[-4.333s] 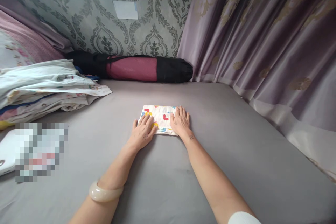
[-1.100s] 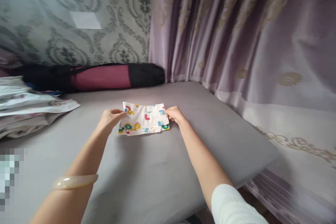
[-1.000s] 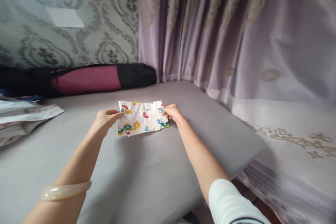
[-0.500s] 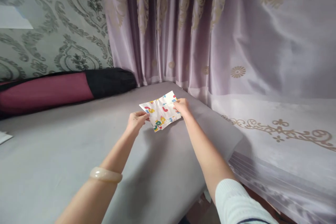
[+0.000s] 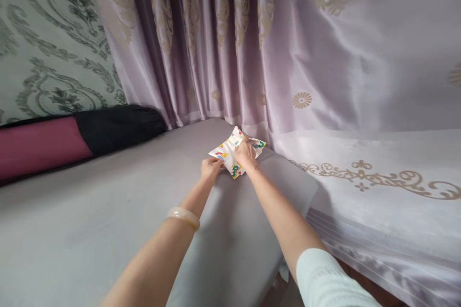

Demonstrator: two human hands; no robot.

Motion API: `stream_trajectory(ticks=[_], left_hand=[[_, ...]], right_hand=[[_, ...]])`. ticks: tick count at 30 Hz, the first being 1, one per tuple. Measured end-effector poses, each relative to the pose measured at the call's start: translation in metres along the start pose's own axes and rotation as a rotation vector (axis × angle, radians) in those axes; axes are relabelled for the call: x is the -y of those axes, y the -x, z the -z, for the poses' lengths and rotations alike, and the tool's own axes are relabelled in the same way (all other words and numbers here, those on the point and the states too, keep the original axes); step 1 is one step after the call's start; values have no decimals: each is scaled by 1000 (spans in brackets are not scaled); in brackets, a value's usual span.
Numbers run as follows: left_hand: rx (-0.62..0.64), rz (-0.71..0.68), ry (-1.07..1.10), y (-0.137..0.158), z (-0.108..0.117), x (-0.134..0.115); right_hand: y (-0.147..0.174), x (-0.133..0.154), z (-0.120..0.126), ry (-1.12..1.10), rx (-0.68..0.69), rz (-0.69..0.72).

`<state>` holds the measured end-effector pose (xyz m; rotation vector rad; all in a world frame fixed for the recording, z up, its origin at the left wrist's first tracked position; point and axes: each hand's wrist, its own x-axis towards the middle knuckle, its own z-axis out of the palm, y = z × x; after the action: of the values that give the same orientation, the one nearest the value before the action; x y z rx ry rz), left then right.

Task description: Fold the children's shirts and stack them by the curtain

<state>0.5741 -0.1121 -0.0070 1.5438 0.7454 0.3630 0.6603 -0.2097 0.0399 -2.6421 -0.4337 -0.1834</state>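
A white folded piece with a red, yellow, green and blue print [image 5: 228, 151] is held out over the far part of the bed; whether it is paper or cloth I cannot tell. My left hand [image 5: 211, 166] pinches its left edge between thumb and fingers. Across its face lies my right hand [image 5: 246, 152], fingers curled on the middle, where the piece bends inward. Its right part sticks out beyond that hand, and the corners flare up. Part of the surface is hidden behind my right hand.
The grey-covered bed [image 5: 108, 211] spreads beneath, its edge dropping off at the right. A maroon and black long bundle [image 5: 118, 129] lies along the patterned wall [image 5: 57, 48]. Lilac curtains [image 5: 288, 67] hang behind and to the right.
My right hand has shifted from the piece's right edge onto its middle, and the piece now bends there. My left hand has come closer to the right one. The view has turned right.
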Motion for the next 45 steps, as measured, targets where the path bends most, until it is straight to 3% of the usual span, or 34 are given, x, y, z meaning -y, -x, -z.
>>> stream_trajectory(ticks=[9,17,23,30,45], left_hand=[[12,35,-64,-21,-21,2],[118,69,-78,-32,-36,10],[176,-26,-39,-23,-25,24],[135,-295,-43,-5,-14,44],[120,-331,-70,2,-11,45]], right_hand=[[-14,-12,-15,94,-58,-18],[-28,-24,-22,129,-67,-20],[-38,-31,-28,89,-41,-134],[-45,-39,-40,86,-16,-209],[-46,-62,-63,242,27,-109]])
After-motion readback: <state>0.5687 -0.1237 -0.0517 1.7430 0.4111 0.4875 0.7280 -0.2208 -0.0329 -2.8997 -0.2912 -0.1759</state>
